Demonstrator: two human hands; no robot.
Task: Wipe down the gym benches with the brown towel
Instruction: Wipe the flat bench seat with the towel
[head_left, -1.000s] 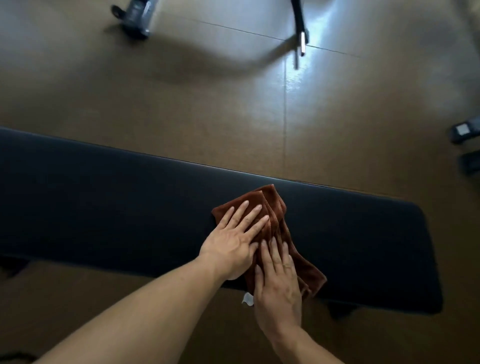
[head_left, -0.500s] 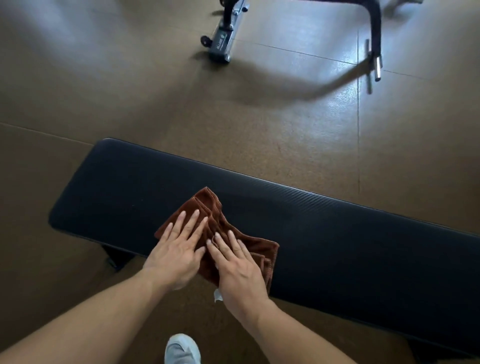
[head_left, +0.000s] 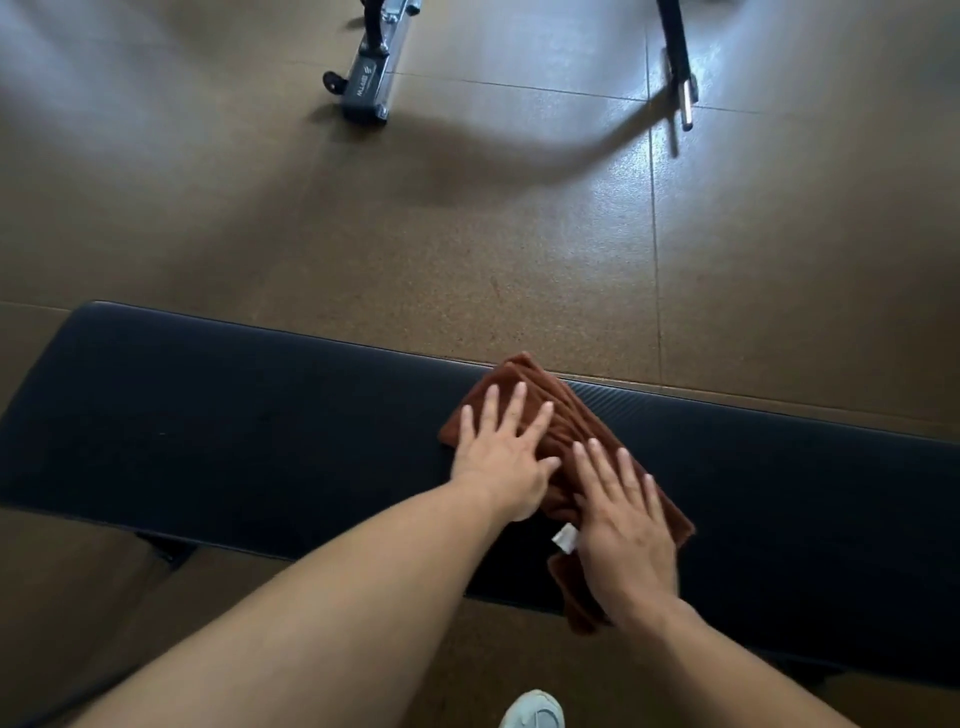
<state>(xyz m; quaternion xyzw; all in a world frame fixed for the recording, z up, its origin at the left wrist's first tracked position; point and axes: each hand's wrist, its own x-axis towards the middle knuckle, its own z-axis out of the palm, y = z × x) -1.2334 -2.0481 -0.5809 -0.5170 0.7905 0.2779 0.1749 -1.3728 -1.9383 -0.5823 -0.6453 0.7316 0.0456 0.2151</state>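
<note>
Both flat hands, left hand (head_left: 498, 457) and right hand (head_left: 623, 525), press the brown towel (head_left: 550, 400) onto the bench (head_left: 234, 415), gripping nothing; its overhanging near corner may slip off.

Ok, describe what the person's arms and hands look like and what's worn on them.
Both forearms are bare, with no sleeves in view. The left hand and right hand wear no gloves, and no rings, watch or bands show. Fingernails look short and unpainted.
</note>
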